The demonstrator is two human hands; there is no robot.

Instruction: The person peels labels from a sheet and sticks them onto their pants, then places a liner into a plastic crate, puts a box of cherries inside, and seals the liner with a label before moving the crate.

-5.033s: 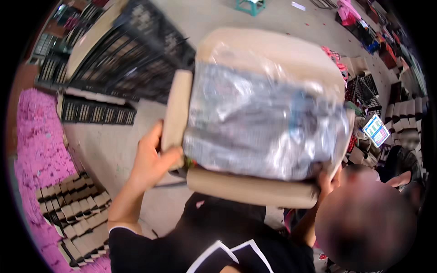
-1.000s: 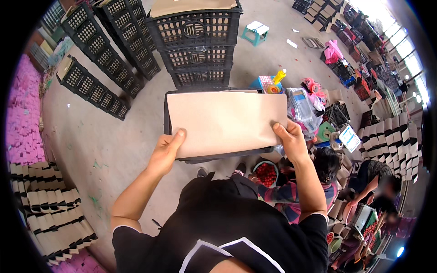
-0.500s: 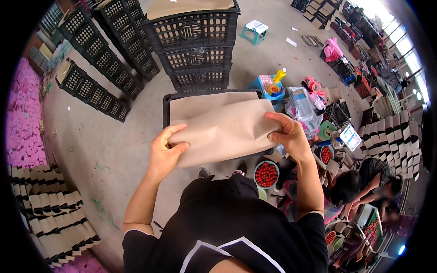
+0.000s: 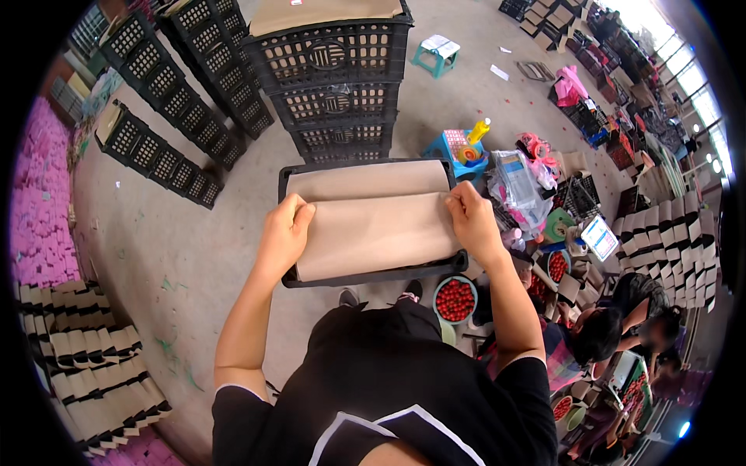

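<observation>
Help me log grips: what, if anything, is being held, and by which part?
A brown sheet over the black crate: the left hand grips its left side, the right hand its right, both near the far corners.

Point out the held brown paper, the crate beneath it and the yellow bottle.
Brown paper (image 4: 378, 234), head view: middle of its face.
Crate (image 4: 381, 275), head view: near rim.
Yellow bottle (image 4: 478, 131), head view: body.

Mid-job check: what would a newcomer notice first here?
In the middle, the brown paper, gripped at its two sides by the left hand and right hand, over a black crate. Then the bright pink pile at far left and the bowl of red fruit beside the right shoe.
</observation>
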